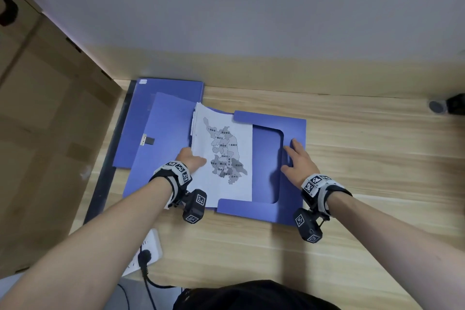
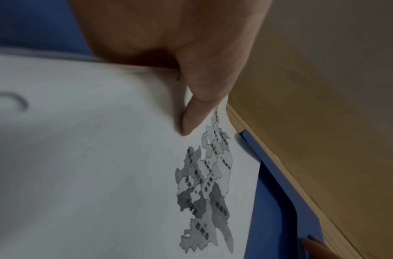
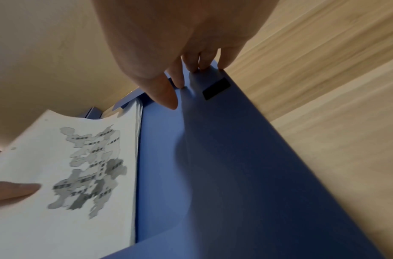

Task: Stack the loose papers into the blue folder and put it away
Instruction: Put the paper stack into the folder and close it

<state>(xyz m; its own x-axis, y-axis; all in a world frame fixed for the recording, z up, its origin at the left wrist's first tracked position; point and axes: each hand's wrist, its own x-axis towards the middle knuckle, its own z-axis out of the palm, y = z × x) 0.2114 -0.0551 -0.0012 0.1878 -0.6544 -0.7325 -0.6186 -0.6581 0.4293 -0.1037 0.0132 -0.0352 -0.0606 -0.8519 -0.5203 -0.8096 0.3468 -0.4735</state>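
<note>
The blue folder (image 1: 161,118) lies open on the wooden desk (image 1: 364,158). Inside it sits a stack of papers (image 1: 226,148) with a grey map on top. My left hand (image 1: 192,160) pinches the stack's left edge, which curls up off the folder. Its thumb (image 2: 195,112) lies on the top sheet (image 2: 102,157); the fingers below are hidden. My right hand (image 1: 298,158) rests with straight fingers on the folder's right flap (image 1: 294,131). In the right wrist view its fingertips (image 3: 180,82) touch that flap (image 3: 246,157) near a black fastener patch (image 3: 216,88).
A large cardboard box (image 1: 50,133) stands against the desk's left side. A white power strip (image 1: 148,251) with a black plug lies at the near-left desk edge. A small black object (image 1: 455,104) sits far right. A wall closes the desk's far side.
</note>
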